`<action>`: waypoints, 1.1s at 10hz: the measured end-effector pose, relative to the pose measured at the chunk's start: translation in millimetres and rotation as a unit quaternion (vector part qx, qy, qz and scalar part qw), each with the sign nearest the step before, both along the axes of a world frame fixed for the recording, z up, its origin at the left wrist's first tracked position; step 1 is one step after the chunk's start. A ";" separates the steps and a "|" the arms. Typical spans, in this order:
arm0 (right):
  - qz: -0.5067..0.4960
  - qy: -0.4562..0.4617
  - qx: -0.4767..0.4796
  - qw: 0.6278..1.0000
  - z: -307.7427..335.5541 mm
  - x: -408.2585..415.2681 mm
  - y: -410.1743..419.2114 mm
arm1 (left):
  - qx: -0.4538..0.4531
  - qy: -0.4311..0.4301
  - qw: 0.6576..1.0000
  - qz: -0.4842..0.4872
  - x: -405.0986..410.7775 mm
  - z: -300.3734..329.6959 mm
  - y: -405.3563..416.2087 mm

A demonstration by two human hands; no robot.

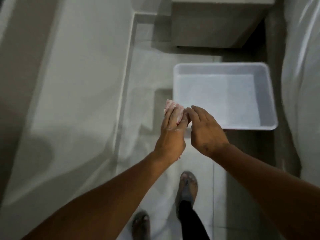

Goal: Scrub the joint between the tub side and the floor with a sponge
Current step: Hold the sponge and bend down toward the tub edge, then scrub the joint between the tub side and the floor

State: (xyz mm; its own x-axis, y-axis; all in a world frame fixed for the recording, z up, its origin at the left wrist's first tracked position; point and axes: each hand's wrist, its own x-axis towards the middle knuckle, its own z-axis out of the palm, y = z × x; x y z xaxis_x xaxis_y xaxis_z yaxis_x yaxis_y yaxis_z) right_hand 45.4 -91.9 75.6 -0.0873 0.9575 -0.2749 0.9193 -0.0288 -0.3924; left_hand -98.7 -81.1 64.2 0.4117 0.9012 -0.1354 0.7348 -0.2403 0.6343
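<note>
I look down at a bathroom floor. My left hand (170, 135) is shut on a pale pink and white sponge (171, 106), held in the air above the floor. My right hand (206, 130) is beside it, fingers bent, its fingertips touching the sponge's right edge. The white tub (72, 84) fills the left side. The joint between the tub side and the floor (123, 94) runs from the lower middle up toward the top, left of both hands. White foam clings to my left fingers.
A white rectangular plastic basin (271, 101) sits on the floor right of my hands. A grey cabinet (207, 23) stands at the top. A white curved fixture (304, 84) is at the right. My feet in sandals (187, 186) stand on wet tiles.
</note>
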 end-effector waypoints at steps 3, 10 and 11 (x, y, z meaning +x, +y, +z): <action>0.039 0.028 -0.154 0.987 -143.5 -154.9 -132.5 | -0.041 0.109 0.993 0.031 -214.3 -157.1 -174.3; 0.050 -0.156 -0.442 0.882 -397.6 -174.9 -120.6 | 0.095 0.125 0.983 0.099 -312.8 -422.8 -207.1; 0.100 -0.158 -0.428 0.884 -399.8 -170.7 -111.9 | 0.103 0.147 0.974 0.138 -302.4 -429.1 -176.9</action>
State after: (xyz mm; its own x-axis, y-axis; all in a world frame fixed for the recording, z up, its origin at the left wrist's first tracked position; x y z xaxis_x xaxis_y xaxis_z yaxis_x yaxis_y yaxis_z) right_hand -125.3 -203.8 -324.1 -0.0209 0.3600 -0.9327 0.9995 -0.0158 -0.0285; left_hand -401.2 -258.0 -364.8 0.1215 0.9925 -0.0157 0.9317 -0.1086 0.3465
